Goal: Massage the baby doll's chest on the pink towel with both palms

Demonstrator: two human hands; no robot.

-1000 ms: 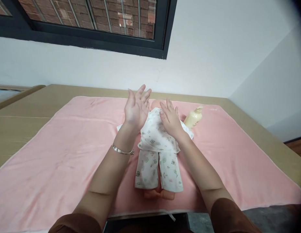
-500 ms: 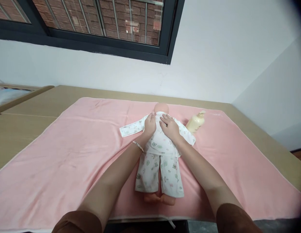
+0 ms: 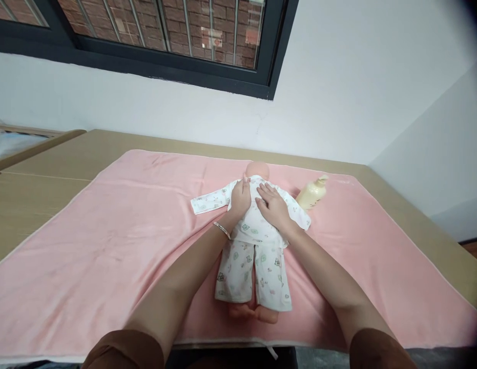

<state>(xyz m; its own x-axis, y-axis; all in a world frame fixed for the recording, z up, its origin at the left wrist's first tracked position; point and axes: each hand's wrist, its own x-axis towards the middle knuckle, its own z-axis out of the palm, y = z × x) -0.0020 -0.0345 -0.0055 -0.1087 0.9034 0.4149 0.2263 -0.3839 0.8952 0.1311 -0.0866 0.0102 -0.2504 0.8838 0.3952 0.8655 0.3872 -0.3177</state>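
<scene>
A baby doll (image 3: 257, 169) lies stretched out on a pink blanket (image 3: 107, 246), its bald head away from me and no face showing. It wears a white patterned shirt (image 3: 257, 225) and matching trousers (image 3: 235, 271); its bare feet (image 3: 266, 314) stick out below. My left hand (image 3: 241, 197), with a bracelet (image 3: 222, 230) at the wrist, rests on its edge against the upper left of the shirt, fingers stretched. Flat on the upper right of the shirt is my right hand (image 3: 274, 206), fingers spread. Neither hand grasps anything.
A pale yellow pump bottle (image 3: 312, 192) lies tilted beside the doll's right-side sleeve. The blanket covers most of a wooden tabletop (image 3: 38, 197). Behind it rise a white wall (image 3: 338, 77) and a dark-framed window (image 3: 165, 56) with bars.
My right hand has slid slightly down the shirt, away from the doll's head. The left hand stays nearly in place. The whole view has shifted a little.
</scene>
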